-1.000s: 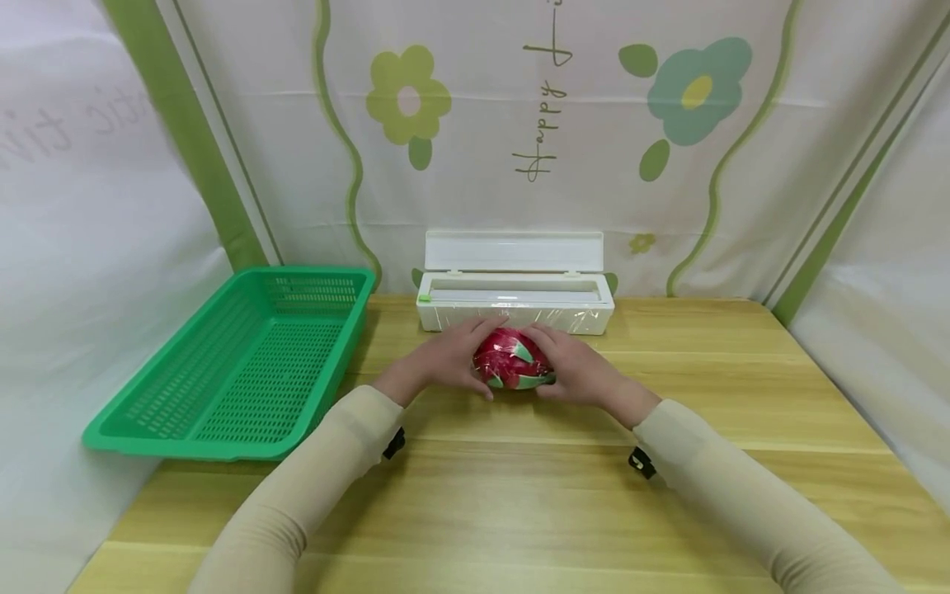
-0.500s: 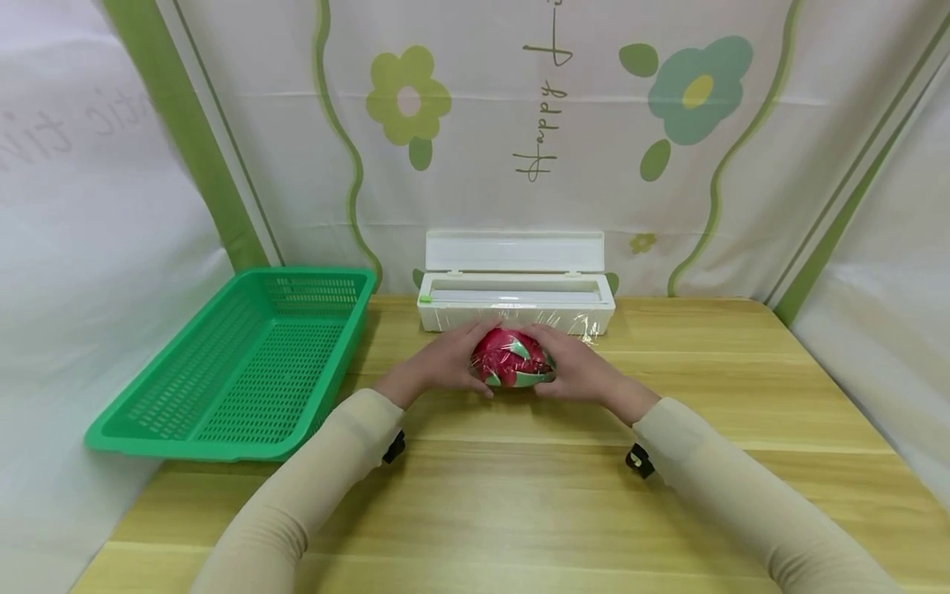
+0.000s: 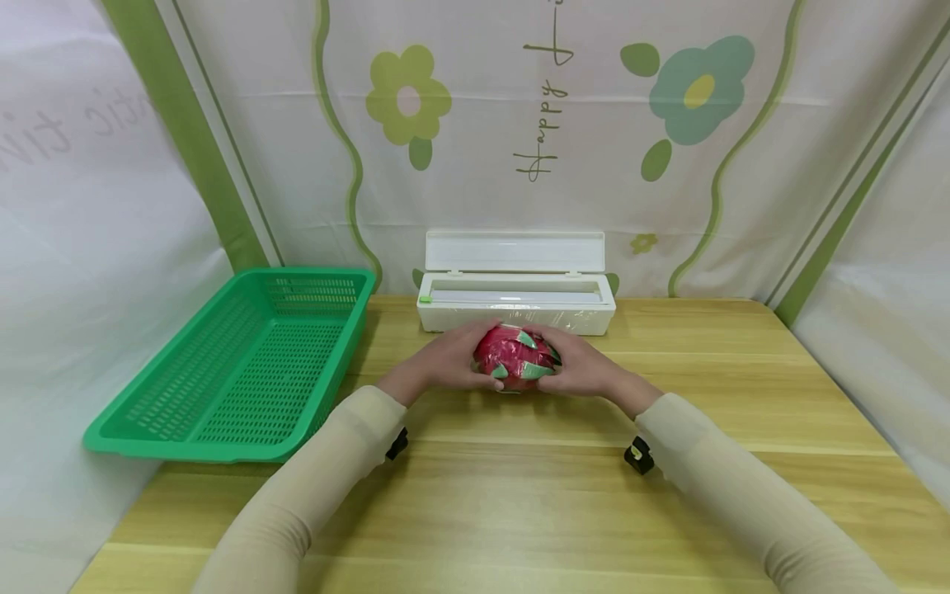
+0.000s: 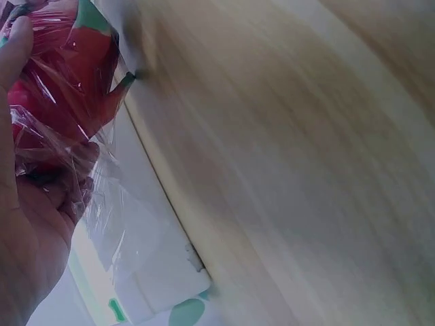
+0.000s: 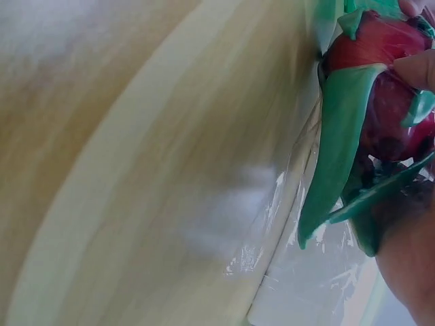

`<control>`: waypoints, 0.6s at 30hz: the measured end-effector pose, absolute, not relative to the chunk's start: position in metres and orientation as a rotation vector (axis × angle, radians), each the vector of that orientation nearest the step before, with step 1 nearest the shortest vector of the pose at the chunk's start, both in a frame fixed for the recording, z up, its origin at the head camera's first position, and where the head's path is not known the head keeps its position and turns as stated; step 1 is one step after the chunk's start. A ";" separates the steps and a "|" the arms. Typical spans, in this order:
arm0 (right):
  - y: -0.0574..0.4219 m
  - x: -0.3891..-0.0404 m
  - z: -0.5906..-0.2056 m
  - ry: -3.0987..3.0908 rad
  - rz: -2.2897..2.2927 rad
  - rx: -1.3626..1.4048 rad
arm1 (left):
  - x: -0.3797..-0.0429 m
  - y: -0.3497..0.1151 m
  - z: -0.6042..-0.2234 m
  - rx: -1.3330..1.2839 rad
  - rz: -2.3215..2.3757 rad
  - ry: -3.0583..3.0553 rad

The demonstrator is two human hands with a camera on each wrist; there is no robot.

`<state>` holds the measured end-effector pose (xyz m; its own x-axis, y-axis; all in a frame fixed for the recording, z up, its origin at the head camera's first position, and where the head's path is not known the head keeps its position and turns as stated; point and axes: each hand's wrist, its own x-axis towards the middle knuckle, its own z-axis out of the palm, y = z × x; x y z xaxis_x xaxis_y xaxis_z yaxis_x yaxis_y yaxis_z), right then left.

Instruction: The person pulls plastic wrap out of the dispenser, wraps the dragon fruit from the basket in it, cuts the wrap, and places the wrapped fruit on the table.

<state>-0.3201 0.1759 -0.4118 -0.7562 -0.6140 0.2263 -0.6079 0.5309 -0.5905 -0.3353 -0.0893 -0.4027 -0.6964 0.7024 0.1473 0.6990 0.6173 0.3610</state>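
A red dragon fruit [image 3: 512, 356] with green scales is held between both hands, clear cling film [image 4: 112, 210] stretched over its skin. The left hand [image 3: 456, 359] curves round its left end, the thumb lying on the near side. Round the other end the right hand [image 3: 582, 363] grips, its thumb also in front. Right behind them stands a white cling film dispenser [image 3: 515, 318] with its lid up. Film runs down from the dispenser's front toward the fruit. In the right wrist view a long green scale [image 5: 340, 142] sticks out from the fruit.
A green perforated plastic basket [image 3: 297, 412] stands at the left of the wooden table [image 3: 534, 511]. Behind the dispenser hangs a white cloth [image 3: 475, 190] printed with flowers. A small green slider [image 3: 425, 299] sits at the dispenser's left end.
The dragon fruit has turned between the hands, so different green scales face the head camera. Its film has shifted with it. Hands, dispenser and basket stay nearly in place.
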 end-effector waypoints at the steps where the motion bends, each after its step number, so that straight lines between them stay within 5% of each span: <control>1: 0.176 -0.320 -0.411 2.735 -1.053 -1.073 | -0.335 -0.089 -0.402 1.214 0.621 2.817; 18: 0.174 -0.321 -0.413 2.692 -1.076 -1.094 | -0.341 -0.083 -0.400 1.135 0.675 2.811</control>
<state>-0.3211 0.1738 -0.4125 -0.7500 -0.6279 0.2079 -0.5981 0.5097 -0.6184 -0.3405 -0.0827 -0.3997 -0.7323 0.6691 0.1262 0.6535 0.6384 0.4067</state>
